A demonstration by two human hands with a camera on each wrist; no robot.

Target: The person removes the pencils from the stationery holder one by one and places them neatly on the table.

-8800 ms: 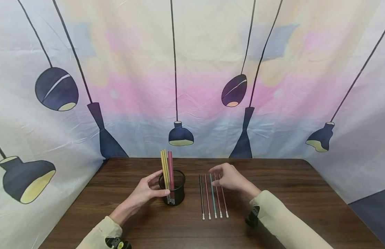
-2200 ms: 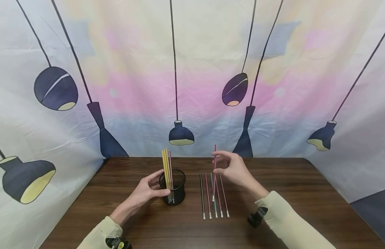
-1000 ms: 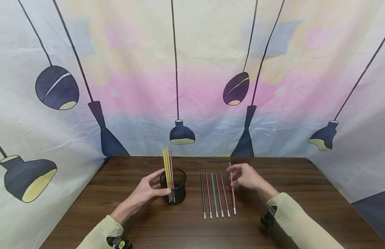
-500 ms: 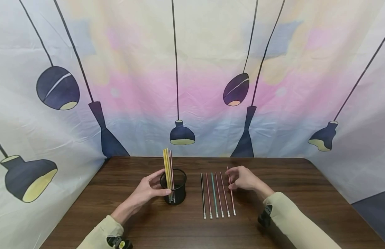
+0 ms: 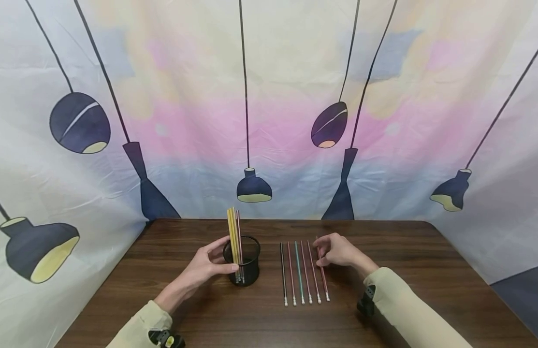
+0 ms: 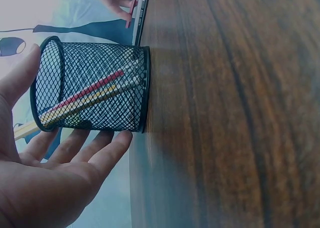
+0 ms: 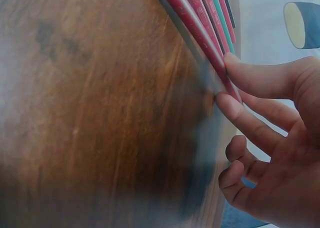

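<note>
My left hand [image 5: 201, 268] holds the black mesh pencil cup [image 5: 251, 274], thumb at its rim and fingers along its side. Yellow pencils [image 5: 232, 229] and a red one [image 5: 239, 222] lean inside it. At the right end of a row on the table, my right hand [image 5: 340, 250] pinches a red pencil [image 7: 192, 25] between thumb and fingertips near its far end. Its white eraser end points toward me. Left of it, side by side, lie a black pencil [image 5: 283, 275], a red one [image 5: 291, 273], a teal one [image 5: 299, 273] and two more red ones [image 5: 306, 273].
The brown wooden table [image 5: 234, 319] ends at a back edge close behind the hands. Beyond it hangs a cloth backdrop [image 5: 277, 121] printed with lamps. Between cup and row is a strip of bare tabletop.
A red pencil, gone from the cup, was held upright over the row, then lowered at its right end. Just now the right hand has shifted it slightly left, toward the others. Left hand still.
</note>
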